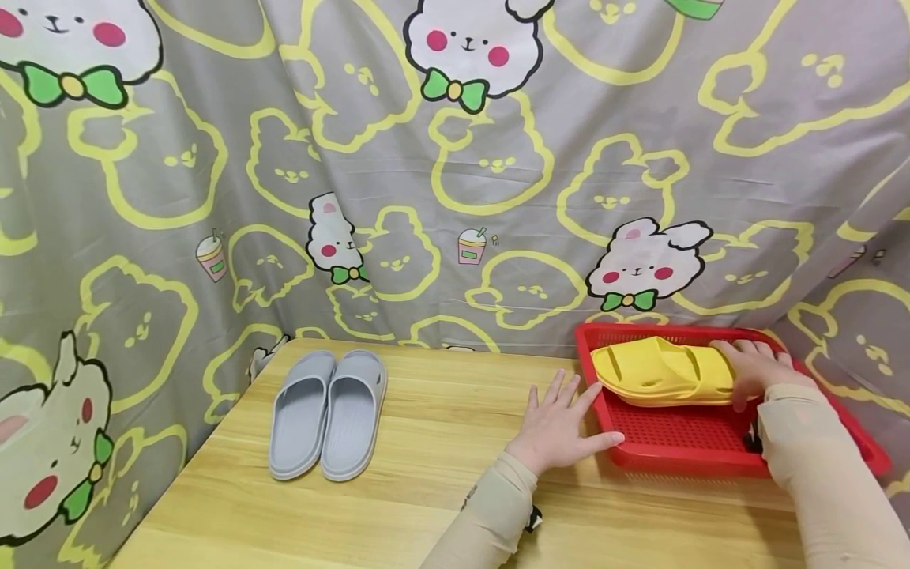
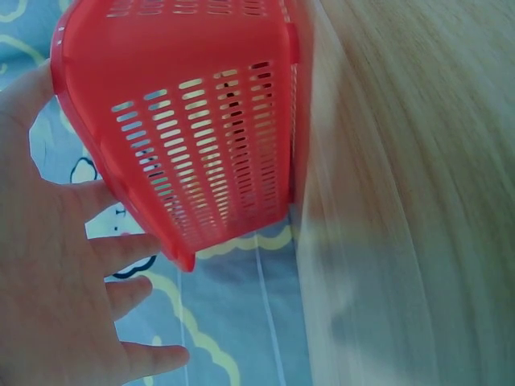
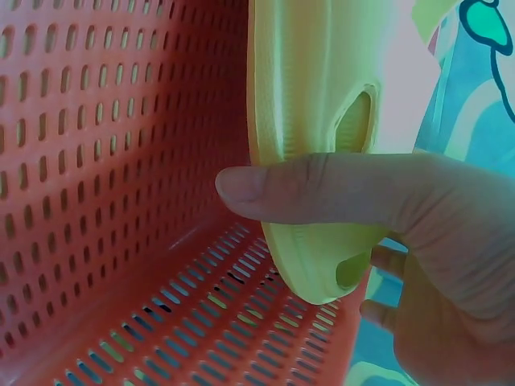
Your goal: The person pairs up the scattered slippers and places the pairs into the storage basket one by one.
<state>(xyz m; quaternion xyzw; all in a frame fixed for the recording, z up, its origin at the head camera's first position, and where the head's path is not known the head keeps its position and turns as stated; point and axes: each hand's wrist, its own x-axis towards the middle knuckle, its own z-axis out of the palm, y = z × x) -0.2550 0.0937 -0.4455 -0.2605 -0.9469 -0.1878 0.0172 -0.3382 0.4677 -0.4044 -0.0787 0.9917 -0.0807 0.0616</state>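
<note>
Yellow slippers, apparently a pair pressed together, lie along the back of a red perforated plastic basket. My right hand grips their right end. In the right wrist view the thumb crosses the near side of the slippers, with other fingers partly hidden behind. At the basket's left end is my left hand, its fingers straight and spread. The left wrist view shows its thumb and index finger touching the basket's rim. A pair of grey slippers sits side by side on the table's left part.
The basket stands at the right of a wood-grain table. A grey curtain with cartoon animals hangs behind the table and along both sides, close to the basket's back.
</note>
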